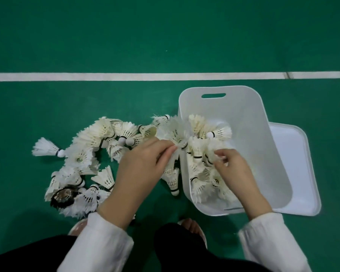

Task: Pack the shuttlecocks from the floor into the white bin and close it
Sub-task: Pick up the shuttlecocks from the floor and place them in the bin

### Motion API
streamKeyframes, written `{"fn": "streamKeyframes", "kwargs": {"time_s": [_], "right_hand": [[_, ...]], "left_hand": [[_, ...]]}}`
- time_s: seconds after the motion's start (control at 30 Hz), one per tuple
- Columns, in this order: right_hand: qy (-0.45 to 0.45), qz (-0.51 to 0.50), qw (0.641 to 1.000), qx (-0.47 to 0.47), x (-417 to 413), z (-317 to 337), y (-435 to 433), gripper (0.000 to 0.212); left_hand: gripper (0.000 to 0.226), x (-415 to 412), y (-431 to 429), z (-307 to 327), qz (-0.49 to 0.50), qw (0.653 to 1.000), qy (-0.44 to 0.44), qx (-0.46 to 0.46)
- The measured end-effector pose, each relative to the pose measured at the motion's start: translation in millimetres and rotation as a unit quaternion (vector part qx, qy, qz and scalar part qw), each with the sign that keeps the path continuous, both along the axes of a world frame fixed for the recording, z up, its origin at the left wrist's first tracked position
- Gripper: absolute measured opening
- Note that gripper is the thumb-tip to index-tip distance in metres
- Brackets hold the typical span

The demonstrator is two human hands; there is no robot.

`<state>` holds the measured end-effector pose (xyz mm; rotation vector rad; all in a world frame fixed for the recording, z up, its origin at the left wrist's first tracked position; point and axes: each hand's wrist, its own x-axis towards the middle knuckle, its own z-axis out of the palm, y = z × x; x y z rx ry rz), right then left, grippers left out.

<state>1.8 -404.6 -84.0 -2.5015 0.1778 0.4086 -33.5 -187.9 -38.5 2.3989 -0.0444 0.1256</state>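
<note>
Our left grip pinches a shuttlecock over the white bin rim; right grip pinches a second shuttlecock inside. Pile left of both.

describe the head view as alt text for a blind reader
A person's left hand pinches a white feather shuttlecock at the rim of a white plastic bin while the right hand grips another shuttlecock inside it. More shuttlecocks lie heaped on the green court floor at left; the white plastic lid lies beside the bin at right.
</note>
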Motion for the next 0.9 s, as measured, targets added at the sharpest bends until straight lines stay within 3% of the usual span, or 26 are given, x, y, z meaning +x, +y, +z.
{"fn": "streamKeyframes", "kwargs": {"time_s": [0.07,0.2,0.3,0.4,0.5,0.57,0.73,0.9], "right_hand": [[0.013,0.030,0.999,0.000,-2,1,0,0.038],[-0.159,-0.026,0.977,0.138,-3,40,1,0.034],[-0.224,0.092,0.953,0.183,-6,67,6,0.043],[-0.177,0.216,0.957,0.080,-8,65,12,0.040],[-0.177,0.208,0.962,0.007,-9,55,11,0.015],[-0.199,0.181,0.963,-0.021,-11,52,8,0.007],[-0.188,0.060,0.979,-0.044,-13,50,-10,0.011],[-0.033,0.204,0.971,-0.120,-26,32,0,0.021]], "left_hand": [[0.034,0,-6,2,-0.013,1.000,0.001,-0.004],[0.033,4,-13,5,-0.040,0.999,-0.009,0.021],[0.033,8,-21,9,-0.066,0.997,-0.030,0.027],[0.033,10,-31,11,-0.101,0.993,-0.052,0.045],[0.033,10,-38,10,-0.124,0.987,-0.059,0.085],[0.032,8,-39,13,-0.120,0.990,-0.019,0.072],[0.033,9,-31,18,-0.030,0.996,0.081,-0.024],[0.013,12,-28,14,-0.056,0.998,0.031,-0.006]]}}
